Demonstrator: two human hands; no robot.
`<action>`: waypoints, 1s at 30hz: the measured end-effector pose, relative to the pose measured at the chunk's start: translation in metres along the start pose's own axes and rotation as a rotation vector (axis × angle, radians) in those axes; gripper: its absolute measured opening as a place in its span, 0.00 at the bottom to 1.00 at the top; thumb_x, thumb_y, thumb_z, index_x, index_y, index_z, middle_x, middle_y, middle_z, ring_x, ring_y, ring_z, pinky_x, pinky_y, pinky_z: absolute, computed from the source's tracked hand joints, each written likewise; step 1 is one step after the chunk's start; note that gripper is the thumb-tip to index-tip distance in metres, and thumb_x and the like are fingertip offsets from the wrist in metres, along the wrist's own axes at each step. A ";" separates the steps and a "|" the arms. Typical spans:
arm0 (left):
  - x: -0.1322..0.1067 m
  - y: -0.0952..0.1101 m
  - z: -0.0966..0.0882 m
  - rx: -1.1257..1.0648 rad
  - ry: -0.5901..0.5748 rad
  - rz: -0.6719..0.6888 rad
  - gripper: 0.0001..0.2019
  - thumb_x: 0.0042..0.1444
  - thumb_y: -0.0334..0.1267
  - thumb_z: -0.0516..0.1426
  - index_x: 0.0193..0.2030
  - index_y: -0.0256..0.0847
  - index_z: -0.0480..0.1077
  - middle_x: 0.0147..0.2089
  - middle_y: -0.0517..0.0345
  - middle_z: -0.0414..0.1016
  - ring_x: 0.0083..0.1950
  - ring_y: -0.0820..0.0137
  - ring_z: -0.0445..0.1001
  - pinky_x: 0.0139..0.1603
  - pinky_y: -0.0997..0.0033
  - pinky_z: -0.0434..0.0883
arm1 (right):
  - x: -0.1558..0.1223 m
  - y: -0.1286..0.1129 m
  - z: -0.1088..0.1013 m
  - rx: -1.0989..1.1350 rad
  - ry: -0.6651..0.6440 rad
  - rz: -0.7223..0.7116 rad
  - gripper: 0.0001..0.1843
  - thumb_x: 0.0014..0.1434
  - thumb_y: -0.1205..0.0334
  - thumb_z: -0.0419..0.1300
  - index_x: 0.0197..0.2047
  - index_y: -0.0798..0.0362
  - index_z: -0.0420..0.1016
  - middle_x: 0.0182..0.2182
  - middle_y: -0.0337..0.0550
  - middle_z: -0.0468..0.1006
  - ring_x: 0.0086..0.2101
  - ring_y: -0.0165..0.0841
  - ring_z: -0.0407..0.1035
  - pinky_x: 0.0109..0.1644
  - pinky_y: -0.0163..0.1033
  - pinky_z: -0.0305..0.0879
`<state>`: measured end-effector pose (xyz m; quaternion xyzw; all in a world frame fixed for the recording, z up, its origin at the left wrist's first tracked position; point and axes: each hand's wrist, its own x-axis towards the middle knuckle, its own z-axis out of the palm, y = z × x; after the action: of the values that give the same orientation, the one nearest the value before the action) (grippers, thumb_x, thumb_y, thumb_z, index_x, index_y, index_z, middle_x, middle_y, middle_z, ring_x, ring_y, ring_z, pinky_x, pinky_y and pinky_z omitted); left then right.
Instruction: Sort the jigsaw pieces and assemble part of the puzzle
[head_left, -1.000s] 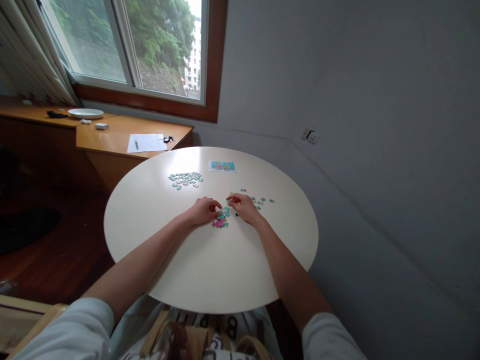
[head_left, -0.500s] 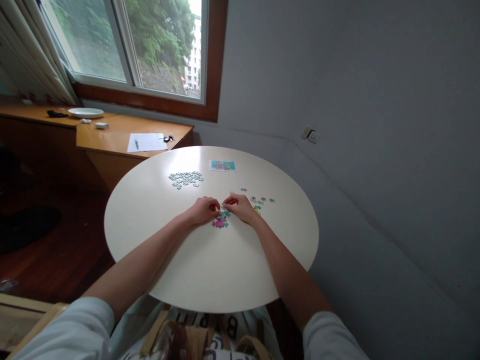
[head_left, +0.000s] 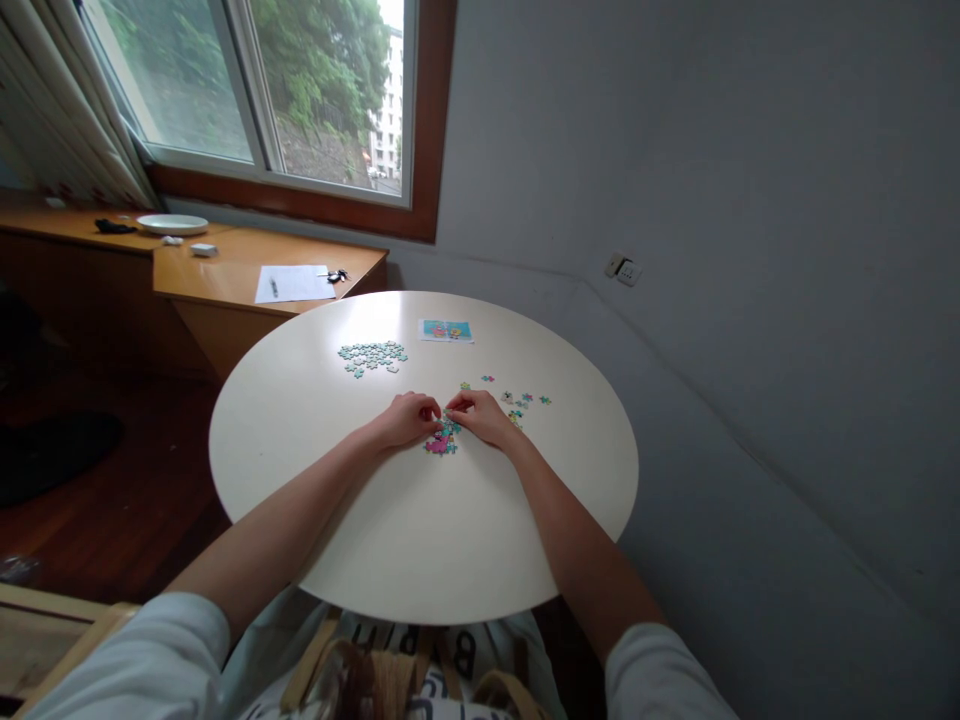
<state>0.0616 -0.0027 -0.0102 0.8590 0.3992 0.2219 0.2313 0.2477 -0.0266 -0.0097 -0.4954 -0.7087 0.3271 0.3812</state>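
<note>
A small joined patch of jigsaw puzzle (head_left: 441, 444), pink and teal, lies on the round white table between my hands. My left hand (head_left: 409, 418) rests at its left edge, fingers curled and thumb touching the pieces; whether it pinches anything is hidden. At the upper right of the patch, my right hand (head_left: 480, 414) pinches a small puzzle piece (head_left: 448, 413) between thumb and fingertips. Several loose colourful pieces (head_left: 514, 416) lie just beyond the right hand. Farther back sits a pile of pale teal pieces (head_left: 373, 355), with a picture card (head_left: 446, 331) to its right.
The round white table (head_left: 420, 560) reaches close to my body. Behind it on the left, a wooden desk (head_left: 240, 245) bears a white plate (head_left: 172, 225), a sheet of paper (head_left: 292, 284) and keys (head_left: 338, 276). A grey wall (head_left: 750, 300) stands on the right.
Both hands keep almost the same place over the puzzle patch. The right fingertips have shifted very slightly with the piece.
</note>
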 end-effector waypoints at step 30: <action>-0.002 0.003 0.000 -0.045 0.025 -0.016 0.09 0.52 0.38 0.57 0.39 0.40 0.73 0.29 0.60 0.71 0.31 0.71 0.68 0.36 0.71 0.67 | 0.010 0.015 -0.007 0.098 0.300 0.084 0.04 0.45 0.62 0.57 0.27 0.53 0.67 0.22 0.35 0.66 0.24 0.28 0.60 0.28 0.33 0.57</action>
<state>0.0621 -0.0065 -0.0086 0.8474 0.4040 0.2397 0.2474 0.2589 -0.0115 -0.0167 -0.5489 -0.6056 0.2991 0.4925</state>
